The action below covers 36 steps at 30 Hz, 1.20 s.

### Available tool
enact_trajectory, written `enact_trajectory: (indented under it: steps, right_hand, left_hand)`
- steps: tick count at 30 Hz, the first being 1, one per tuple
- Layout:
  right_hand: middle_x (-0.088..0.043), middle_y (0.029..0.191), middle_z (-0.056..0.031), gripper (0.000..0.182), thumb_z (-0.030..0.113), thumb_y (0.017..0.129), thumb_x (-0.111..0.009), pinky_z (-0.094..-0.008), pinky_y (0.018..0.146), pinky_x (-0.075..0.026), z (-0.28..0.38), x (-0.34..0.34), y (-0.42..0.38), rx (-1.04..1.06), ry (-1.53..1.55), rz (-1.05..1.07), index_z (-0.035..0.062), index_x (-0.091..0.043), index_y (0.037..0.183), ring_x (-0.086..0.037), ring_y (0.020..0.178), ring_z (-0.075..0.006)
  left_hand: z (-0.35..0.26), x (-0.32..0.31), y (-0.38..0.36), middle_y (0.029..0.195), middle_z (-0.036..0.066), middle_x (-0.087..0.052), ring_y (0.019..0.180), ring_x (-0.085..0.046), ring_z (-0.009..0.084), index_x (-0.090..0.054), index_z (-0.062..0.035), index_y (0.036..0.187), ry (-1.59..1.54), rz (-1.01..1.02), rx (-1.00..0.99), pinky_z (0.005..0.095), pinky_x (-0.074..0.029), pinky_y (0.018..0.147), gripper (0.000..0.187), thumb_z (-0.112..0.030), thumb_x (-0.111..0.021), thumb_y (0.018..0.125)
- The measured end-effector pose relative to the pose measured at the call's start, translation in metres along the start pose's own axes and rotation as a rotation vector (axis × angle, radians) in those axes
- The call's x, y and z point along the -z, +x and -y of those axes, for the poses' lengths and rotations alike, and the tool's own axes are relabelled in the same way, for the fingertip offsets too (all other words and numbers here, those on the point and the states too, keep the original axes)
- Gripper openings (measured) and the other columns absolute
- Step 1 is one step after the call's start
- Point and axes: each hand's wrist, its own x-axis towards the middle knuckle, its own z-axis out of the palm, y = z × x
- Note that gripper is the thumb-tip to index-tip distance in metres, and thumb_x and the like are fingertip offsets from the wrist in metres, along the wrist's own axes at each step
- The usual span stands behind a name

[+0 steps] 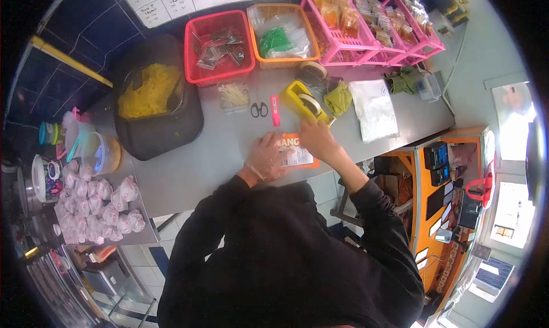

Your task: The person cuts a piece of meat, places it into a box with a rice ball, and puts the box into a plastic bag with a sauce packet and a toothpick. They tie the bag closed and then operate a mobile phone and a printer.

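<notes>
On the steel table lies an orange and white printed packet (297, 156). My left hand (267, 157), in a clear plastic glove, rests on the packet's left side with its fingers spread. My right hand (318, 138) is at the packet's upper right, just below the yellow tape dispenser (298, 99); its fingers are bent together, and what they hold, if anything, is too small to make out. A pink marker-like stick (275, 110) and black scissors (259, 110) lie above my left hand.
Behind stand a red basket (219, 76), an orange basket (286, 63) and pink racks (349, 56) of packets. A black tray with yellow food (189, 125) is at left. White plastic bags (374, 110) and green cloths (338, 98) lie right; wrapped bundles (94, 205) sit far left.
</notes>
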Motion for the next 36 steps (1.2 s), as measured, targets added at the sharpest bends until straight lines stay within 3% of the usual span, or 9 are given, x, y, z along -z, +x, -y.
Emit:
enact_trajectory:
  steps: [13,19,24,25,27,29,32,34,36]
  right_hand:
    - [-0.06,0.11,-0.004,0.011,0.018,0.078,-0.072,-0.0349,0.084,-0.05,-0.006,-0.01,0.013,0.001,-0.14,-0.024,0.0154,-0.076,0.089,-0.055,0.111,-0.0239]
    - [-0.06,0.109,-0.0081,0.022,0.015,0.08,-0.072,-0.0364,0.082,-0.055,-0.021,-0.012,-0.011,-0.069,-0.134,-0.148,0.0121,-0.071,0.101,-0.059,0.106,-0.0262]
    - [-0.061,0.11,-0.0141,0.031,0.016,0.087,-0.071,-0.0461,0.089,-0.052,-0.002,0.047,-0.051,-0.263,0.741,-0.324,0.0051,-0.062,0.115,-0.058,0.112,-0.0352]
    - [-0.061,0.11,-0.0141,0.031,0.016,0.087,-0.071,-0.0461,0.089,-0.052,0.005,0.057,-0.055,-0.221,0.753,-0.322,0.0051,-0.062,0.115,-0.058,0.112,-0.0352]
    - [-0.063,0.111,-0.0145,0.032,0.015,0.087,-0.073,-0.0458,0.094,-0.048,0.023,0.068,-0.055,-0.054,0.906,-0.369,0.0049,-0.064,0.116,-0.057,0.113,-0.0362]
    - [-0.063,0.113,-0.0163,0.031,0.014,0.086,-0.074,-0.0451,0.097,-0.046,0.035,0.064,-0.049,0.055,0.903,-0.252,0.0047,-0.067,0.114,-0.057,0.112,-0.0366]
    - [-0.063,0.103,-0.0149,0.021,0.011,0.085,-0.075,-0.0436,0.09,-0.048,0.06,0.069,-0.037,0.239,0.887,-0.229,0.0013,-0.067,0.101,-0.06,0.103,-0.0355]
    - [-0.063,0.099,-0.0143,0.018,0.01,0.085,-0.075,-0.0433,0.087,-0.048,0.08,0.074,-0.029,0.42,0.885,-0.123,0.0006,-0.066,0.097,-0.061,0.099,-0.0353]
    - [-0.062,0.091,-0.0131,0.013,0.007,0.086,-0.074,-0.0404,0.078,-0.048,0.109,0.071,-0.015,0.614,0.908,-0.14,-0.0002,-0.064,0.091,-0.06,0.089,-0.0322]
  left_hand:
    - [0.001,0.0,0.001,0.144,0.019,-0.044,0.13,-0.042,0.0373,-0.071,-0.0215,0.119,-0.107,0.046,0.067,0.0546,-0.043,0.094,0.06,-0.06,-0.072,0.073]
    - [-0.002,0.009,0.004,0.147,0.02,-0.04,0.132,-0.041,0.0384,-0.065,-0.0218,0.126,-0.073,0.072,0.024,0.0578,-0.041,0.098,0.065,-0.057,-0.075,0.073]
    - [-0.014,0.041,-0.004,0.151,0.024,-0.039,0.137,-0.039,0.0444,-0.056,-0.0212,0.137,-0.035,0.016,0.031,0.059,-0.037,0.105,0.074,-0.063,-0.072,0.078]
    - [-0.022,0.059,-0.006,0.151,0.024,-0.04,0.138,-0.04,0.045,-0.053,-0.0199,0.141,-0.065,0.043,0.058,0.0576,-0.037,0.107,0.078,-0.065,-0.07,0.08]
    - [-0.039,0.099,0.001,0.148,0.021,-0.047,0.137,-0.045,0.0401,-0.051,-0.0148,0.143,-0.589,0.053,0.047,0.0507,-0.035,0.114,0.075,-0.059,-0.071,0.085]
    - [-0.056,0.119,-0.023,0.147,0.017,-0.05,0.137,-0.047,0.0328,-0.048,-0.01,0.147,-0.995,0.057,0.167,0.0442,-0.034,0.118,0.073,-0.047,-0.073,0.089]
    - [-0.076,0.111,-0.073,0.15,0.016,-0.048,0.14,-0.044,0.0301,-0.044,-0.009,0.151,-0.863,-0.088,0.378,0.0448,-0.032,0.119,0.073,-0.04,-0.074,0.091]
    - [-0.103,0.115,-0.105,0.153,0.014,-0.045,0.142,-0.043,0.0291,-0.041,-0.0093,0.154,-1.148,-0.078,0.496,0.0445,-0.032,0.12,0.075,-0.044,-0.07,0.094]
    - [-0.132,0.114,-0.147,0.155,0.014,-0.043,0.143,-0.041,0.0287,-0.04,-0.0092,0.154,-1.214,-0.252,0.631,0.0445,-0.031,0.12,0.076,-0.046,-0.068,0.095]
